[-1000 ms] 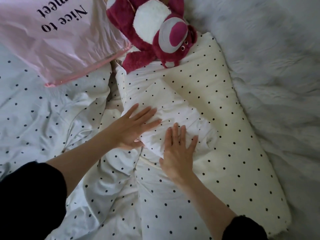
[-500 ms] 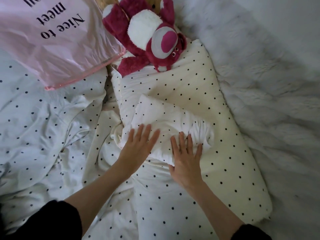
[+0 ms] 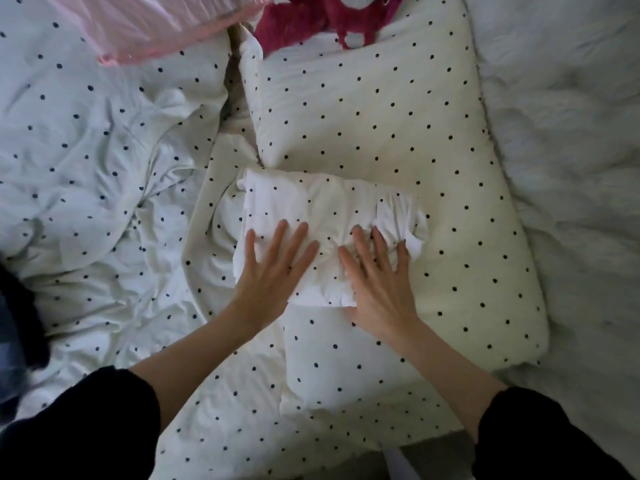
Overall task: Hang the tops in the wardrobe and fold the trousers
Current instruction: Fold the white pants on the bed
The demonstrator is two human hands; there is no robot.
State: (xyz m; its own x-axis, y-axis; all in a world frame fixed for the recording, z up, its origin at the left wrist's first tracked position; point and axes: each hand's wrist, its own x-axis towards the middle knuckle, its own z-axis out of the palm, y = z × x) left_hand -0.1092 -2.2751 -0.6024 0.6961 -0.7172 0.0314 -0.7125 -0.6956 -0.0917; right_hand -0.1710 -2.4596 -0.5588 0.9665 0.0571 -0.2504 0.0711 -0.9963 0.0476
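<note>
You have one folded white garment [image 3: 322, 216], likely the trousers, lying on one polka-dot pillow [image 3: 381, 109] on the bed. Your left hand [image 3: 273, 268] and right hand [image 3: 377, 282] both press flat on it, fingers straight and spread, gripping nothing.

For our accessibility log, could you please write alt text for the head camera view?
Both hands, left and right, press flat on a folded white dotted garment lying on a polka-dot pillow on a bed. A pink plush toy lies above.
</note>
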